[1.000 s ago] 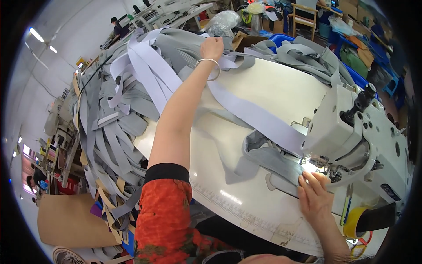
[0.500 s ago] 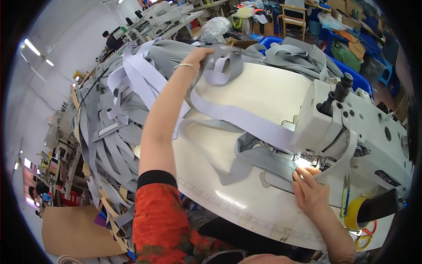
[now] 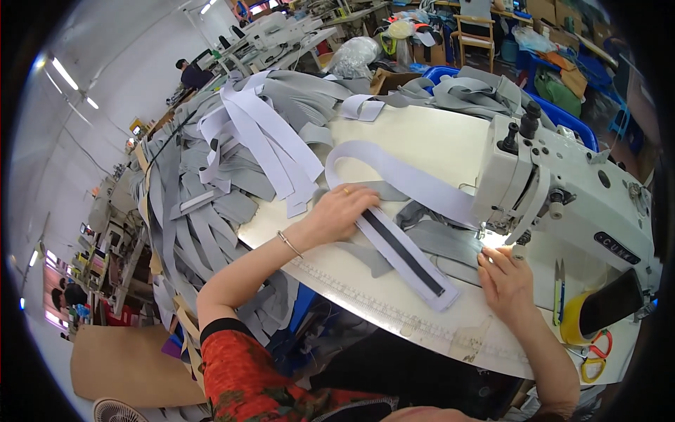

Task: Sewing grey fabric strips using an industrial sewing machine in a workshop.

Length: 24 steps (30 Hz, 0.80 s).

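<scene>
Head view: our left hand [image 3: 342,213] has come back from the far pile of strips [image 3: 302,98], now grasping the upper end of one black-striped strip [image 3: 403,254] lying on the table [image 3: 429,133]. Our right hand [image 3: 508,285] rests fingertips on one grey strip [image 3: 446,243] at the sewing machine [image 3: 562,183]; can't tell if they pinch. We'd judge the striped one light, soft, bendy; hold by both ends. Count: one machine, one pair of scissors [image 3: 594,361]; pile uncountable.

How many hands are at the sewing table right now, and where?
2. The left hand holds the pale, dark-striped strip; the right hand rests at the gray fabric by the sewing machine. No others show there.
</scene>
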Available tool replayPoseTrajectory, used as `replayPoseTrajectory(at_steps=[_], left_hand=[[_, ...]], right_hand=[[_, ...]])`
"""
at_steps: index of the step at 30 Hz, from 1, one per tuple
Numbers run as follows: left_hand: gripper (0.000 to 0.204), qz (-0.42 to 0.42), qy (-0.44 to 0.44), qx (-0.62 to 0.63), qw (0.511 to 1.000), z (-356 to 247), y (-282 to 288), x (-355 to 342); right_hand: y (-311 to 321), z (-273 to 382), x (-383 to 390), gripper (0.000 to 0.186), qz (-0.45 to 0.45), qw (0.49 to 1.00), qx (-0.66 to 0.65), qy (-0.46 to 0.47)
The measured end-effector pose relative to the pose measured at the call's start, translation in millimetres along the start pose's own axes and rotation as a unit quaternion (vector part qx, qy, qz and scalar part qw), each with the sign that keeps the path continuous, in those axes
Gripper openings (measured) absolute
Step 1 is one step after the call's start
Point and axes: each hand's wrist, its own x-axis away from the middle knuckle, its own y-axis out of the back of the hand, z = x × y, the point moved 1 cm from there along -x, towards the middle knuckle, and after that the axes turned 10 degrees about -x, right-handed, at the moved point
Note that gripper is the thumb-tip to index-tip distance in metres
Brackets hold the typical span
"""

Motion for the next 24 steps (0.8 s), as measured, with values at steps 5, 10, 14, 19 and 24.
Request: replayPoseTrajectory(at_steps=[5, 10, 14, 19, 24], left_hand=[[0.062, 0.105, -0.057, -0.027, 0.992, -6.8, 30.3, -25.6], [0.061, 0.177, -0.056, 0.217, 0.958, 67.0, 47.9, -98.8], [0.056, 0.341, 0.095, 0.446, 0.822, 150.0, 13.7, -157.8], [0.089, 0.023, 0.269, -0.032, 0.962, 277.2, -61.1, -205.7], [0.115, 0.265, 0.382, -0.024, 0.885, 291.2, -111.7, -231.8]], right_hand=[[-2.0, -0.3, -2.5, 0.023, 0.002, 1.000, 0.001, 0.008], [-0.6, -3.9, 6.0, 0.025, 0.030, 0.999, 0.041, -0.014], [0.0, -7.7, 13.3, 0.027, 0.087, 0.994, 0.045, -0.042], [5.0, 9.8, 7.7, 0.030, 0.123, 0.987, 0.090, -0.057], [-39.4, -47.1, 94.7, 0.080, 0.378, 0.900, 0.006, -0.216]])
